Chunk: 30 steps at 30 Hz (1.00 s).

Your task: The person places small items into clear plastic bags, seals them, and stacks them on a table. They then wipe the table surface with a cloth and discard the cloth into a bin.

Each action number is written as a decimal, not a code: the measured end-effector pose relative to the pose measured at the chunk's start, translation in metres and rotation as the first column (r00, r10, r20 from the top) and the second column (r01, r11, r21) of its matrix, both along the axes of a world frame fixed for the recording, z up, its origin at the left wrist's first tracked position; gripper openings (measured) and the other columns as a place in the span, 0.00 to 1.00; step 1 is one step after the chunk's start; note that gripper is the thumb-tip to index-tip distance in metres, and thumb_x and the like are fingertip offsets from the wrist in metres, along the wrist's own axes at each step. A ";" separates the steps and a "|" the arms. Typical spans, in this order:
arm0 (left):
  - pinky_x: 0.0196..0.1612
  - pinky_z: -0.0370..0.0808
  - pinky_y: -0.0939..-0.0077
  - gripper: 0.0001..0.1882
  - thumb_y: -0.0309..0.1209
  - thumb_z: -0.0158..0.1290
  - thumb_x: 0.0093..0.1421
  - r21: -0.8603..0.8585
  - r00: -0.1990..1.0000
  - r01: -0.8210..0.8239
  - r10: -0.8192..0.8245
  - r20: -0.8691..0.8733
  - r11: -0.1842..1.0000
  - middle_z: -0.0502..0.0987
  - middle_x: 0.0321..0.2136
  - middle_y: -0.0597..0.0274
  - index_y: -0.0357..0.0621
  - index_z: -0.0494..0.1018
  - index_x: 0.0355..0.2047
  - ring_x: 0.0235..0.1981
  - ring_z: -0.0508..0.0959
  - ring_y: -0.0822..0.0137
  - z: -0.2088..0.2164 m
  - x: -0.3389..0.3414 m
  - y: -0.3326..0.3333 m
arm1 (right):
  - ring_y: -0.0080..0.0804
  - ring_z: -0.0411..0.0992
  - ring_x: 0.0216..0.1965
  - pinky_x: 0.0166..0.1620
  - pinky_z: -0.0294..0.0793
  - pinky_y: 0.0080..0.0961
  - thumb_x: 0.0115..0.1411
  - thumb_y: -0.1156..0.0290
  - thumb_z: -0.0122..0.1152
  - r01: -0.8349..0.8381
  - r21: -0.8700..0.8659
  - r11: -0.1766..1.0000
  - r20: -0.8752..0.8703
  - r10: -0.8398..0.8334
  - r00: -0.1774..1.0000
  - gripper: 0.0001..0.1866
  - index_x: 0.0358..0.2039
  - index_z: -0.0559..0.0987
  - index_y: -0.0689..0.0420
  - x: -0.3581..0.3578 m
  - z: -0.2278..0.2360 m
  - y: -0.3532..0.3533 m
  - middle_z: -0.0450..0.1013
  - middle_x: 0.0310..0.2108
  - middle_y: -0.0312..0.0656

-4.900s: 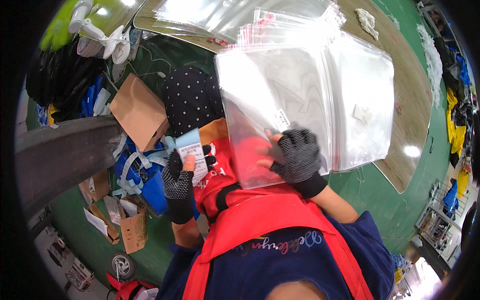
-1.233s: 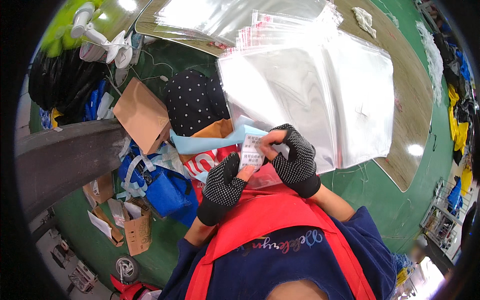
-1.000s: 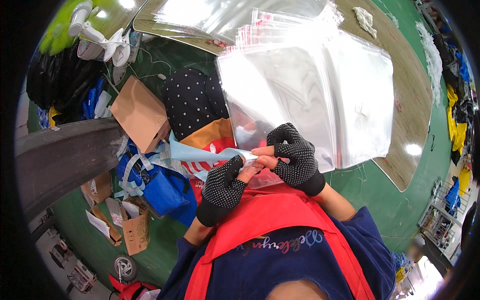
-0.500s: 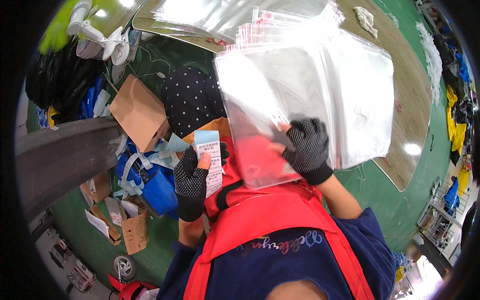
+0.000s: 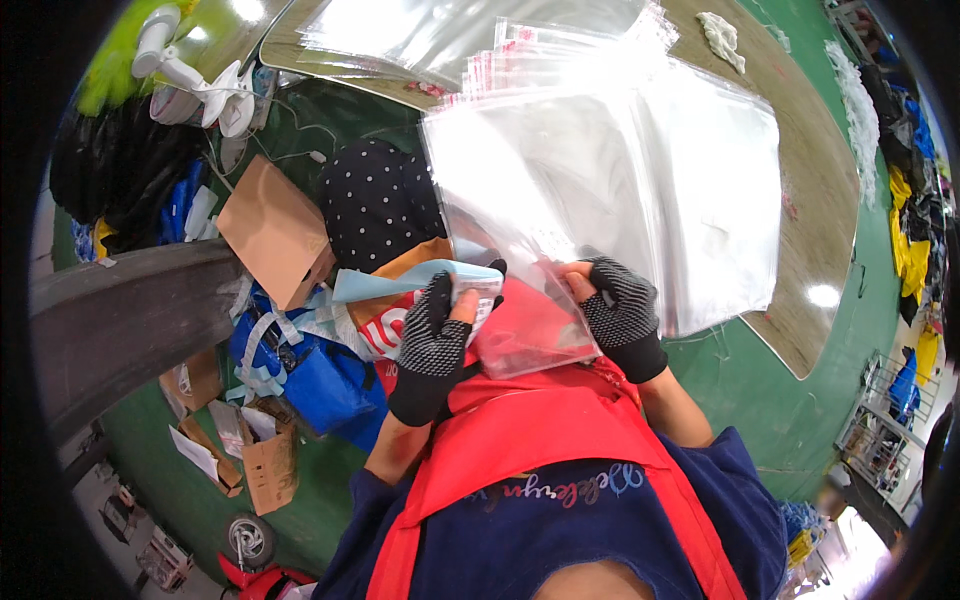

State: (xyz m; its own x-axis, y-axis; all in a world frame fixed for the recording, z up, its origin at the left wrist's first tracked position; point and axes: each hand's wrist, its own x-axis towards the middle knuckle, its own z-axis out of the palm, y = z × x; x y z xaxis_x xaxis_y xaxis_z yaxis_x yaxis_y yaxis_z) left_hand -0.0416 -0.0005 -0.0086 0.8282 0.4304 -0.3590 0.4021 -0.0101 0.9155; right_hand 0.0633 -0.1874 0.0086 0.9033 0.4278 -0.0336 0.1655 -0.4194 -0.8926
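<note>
My left hand (image 5: 438, 335), in a black glove with white grip dots and bare thumb tip, is closed on a strip of white printed labels (image 5: 482, 290). Its light blue backing (image 5: 400, 284) trails off to the left. My right hand (image 5: 617, 305), gloved alike, is over the near part of a clear plastic bag (image 5: 545, 345). Its thumb and finger are bent together in a pinch; what lies between them is too small to make out. A small white label (image 5: 550, 240) shows on the bag just beyond the fingertips. The bag overhangs my red apron (image 5: 540, 415).
Fanned stacks of clear bags (image 5: 715, 190) cover much of the wooden-topped table (image 5: 820, 210). A crumpled white cloth (image 5: 720, 42) lies at the back. On the left are a cardboard box (image 5: 272, 230), a dark curved beam (image 5: 130, 300), a blue bag (image 5: 330, 385) and open cartons (image 5: 270, 465).
My left hand has moved right with the label strip, which now tilts over toward the bag. My right hand has shifted slightly and turned, its fingers now drawn together above the bag.
</note>
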 end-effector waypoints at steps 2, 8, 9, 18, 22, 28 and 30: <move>0.45 0.70 0.74 0.24 0.36 0.48 0.60 -0.178 0.999 -0.001 0.009 0.040 0.984 0.74 0.40 0.47 0.26 0.65 0.48 0.41 0.75 0.62 -0.002 0.004 -0.004 | 0.20 0.69 0.26 0.32 0.68 0.18 0.52 0.76 0.61 0.158 0.068 0.985 -0.150 -0.147 0.978 0.04 0.29 0.79 0.61 0.004 -0.010 -0.026 0.73 0.24 0.37; 0.45 0.70 0.73 0.22 0.36 0.47 0.61 -0.197 0.995 0.033 -0.014 0.094 0.980 0.74 0.41 0.48 0.28 0.65 0.49 0.42 0.75 0.62 -0.005 0.003 -0.002 | 0.22 0.70 0.34 0.40 0.68 0.18 0.60 0.68 0.54 0.668 -0.024 0.744 0.001 -0.668 0.744 0.14 0.39 0.78 0.65 0.051 -0.012 -0.144 0.75 0.32 0.38; 0.45 0.70 0.73 0.22 0.36 0.47 0.61 -0.207 0.995 0.039 -0.018 0.101 0.977 0.74 0.41 0.48 0.29 0.65 0.49 0.42 0.75 0.63 -0.005 0.004 -0.002 | 0.23 0.70 0.35 0.41 0.68 0.18 0.60 0.67 0.53 0.702 -0.028 0.712 0.037 -0.701 0.712 0.15 0.39 0.78 0.65 0.053 -0.010 -0.152 0.75 0.33 0.39; 0.47 0.70 0.76 0.17 0.28 0.44 0.61 -0.244 0.999 0.041 -0.036 0.024 0.969 0.73 0.42 0.54 0.32 0.65 0.49 0.43 0.74 0.66 -0.003 0.003 -0.002 | 0.30 0.71 0.30 0.33 0.70 0.23 0.57 0.34 0.38 0.746 0.276 0.606 -0.590 -0.506 0.629 0.40 0.48 0.70 0.63 0.061 0.018 -0.169 0.73 0.35 0.46; 0.42 0.72 0.75 0.21 0.36 0.48 0.60 -0.179 0.996 0.053 -0.039 0.082 0.982 0.76 0.37 0.49 0.29 0.67 0.46 0.37 0.77 0.64 0.000 0.005 -0.004 | 0.35 0.70 0.41 0.42 0.69 0.28 0.51 0.59 0.66 0.611 -0.237 0.755 -0.117 -0.647 0.754 0.26 0.45 0.71 0.62 0.078 -0.024 -0.244 0.70 0.44 0.50; 0.40 0.72 0.75 0.19 0.35 0.50 0.59 -0.114 1.000 -0.003 0.004 0.007 0.994 0.77 0.33 0.49 0.27 0.70 0.42 0.35 0.77 0.63 0.016 0.001 -0.012 | 0.31 0.68 0.41 0.47 0.66 0.26 0.52 0.72 0.62 0.479 -0.092 0.873 0.474 -0.384 0.792 0.26 0.51 0.66 0.60 0.033 0.035 -0.071 0.70 0.41 0.42; 0.40 0.72 0.75 0.18 0.34 0.50 0.60 -0.066 0.999 0.044 -0.045 -0.011 0.997 0.77 0.33 0.49 0.30 0.71 0.42 0.35 0.77 0.64 0.029 0.001 -0.013 | 0.26 0.69 0.37 0.46 0.67 0.23 0.51 0.76 0.61 -0.055 0.068 0.996 -0.040 0.058 0.997 0.32 0.57 0.61 0.59 0.004 0.037 -0.015 0.72 0.37 0.39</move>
State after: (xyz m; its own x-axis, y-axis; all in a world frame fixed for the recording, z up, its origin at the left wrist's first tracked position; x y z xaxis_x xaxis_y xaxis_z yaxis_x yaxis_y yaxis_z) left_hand -0.0411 -0.0131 0.0205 0.8413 0.3687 -0.3953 0.4138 0.0314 0.9098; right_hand 0.0669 -0.2028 0.0460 0.8758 0.4809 -0.0412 0.1487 -0.3501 -0.9248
